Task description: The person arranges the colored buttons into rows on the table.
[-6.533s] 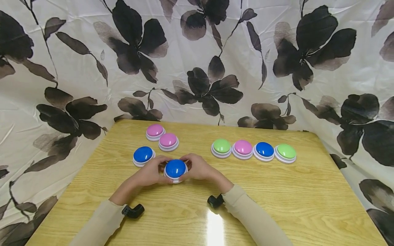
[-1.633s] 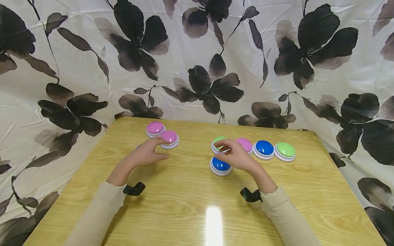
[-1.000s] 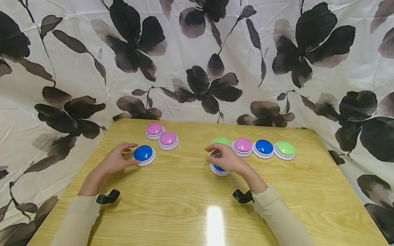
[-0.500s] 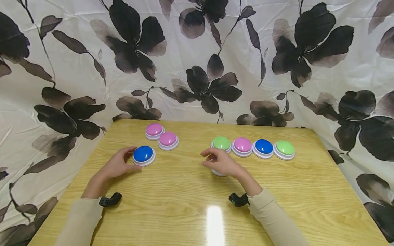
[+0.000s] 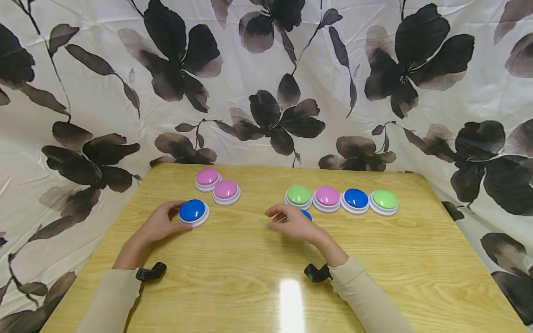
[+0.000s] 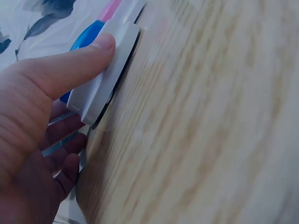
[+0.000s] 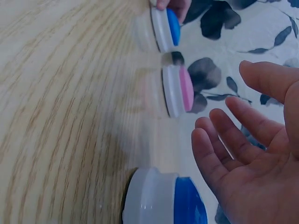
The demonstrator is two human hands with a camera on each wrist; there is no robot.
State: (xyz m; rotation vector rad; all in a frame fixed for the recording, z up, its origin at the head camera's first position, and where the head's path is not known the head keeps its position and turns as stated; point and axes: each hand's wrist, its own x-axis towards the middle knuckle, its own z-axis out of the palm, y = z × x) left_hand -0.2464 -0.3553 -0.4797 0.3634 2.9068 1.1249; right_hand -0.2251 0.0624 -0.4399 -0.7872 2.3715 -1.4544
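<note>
At the table's left side, my left hand (image 5: 160,223) grips a blue dome push button (image 5: 192,210) with a white base. Its thumb (image 6: 103,43) lies on the white base in the left wrist view, while the other fingers reach round the far side, partly hidden. My right hand (image 5: 291,223) hovers over the table with loosely bent fingers and nothing in them. Behind it, mostly covered in the head view, stands a second blue push button (image 7: 190,205), which shows below the hand in the right wrist view.
Two pink push buttons (image 5: 226,189) touch each other at the back left. On the right, a row holds a green button (image 5: 298,194), a pink button (image 5: 326,196), a blue button (image 5: 356,198) and another green button (image 5: 384,199). A floral cloth (image 5: 233,69) hangs behind the wooden table (image 5: 233,286).
A blue button went from between both hands to below the right-hand row. My left hand then moved left and took hold of the other blue button; my right hand drifted left.
</note>
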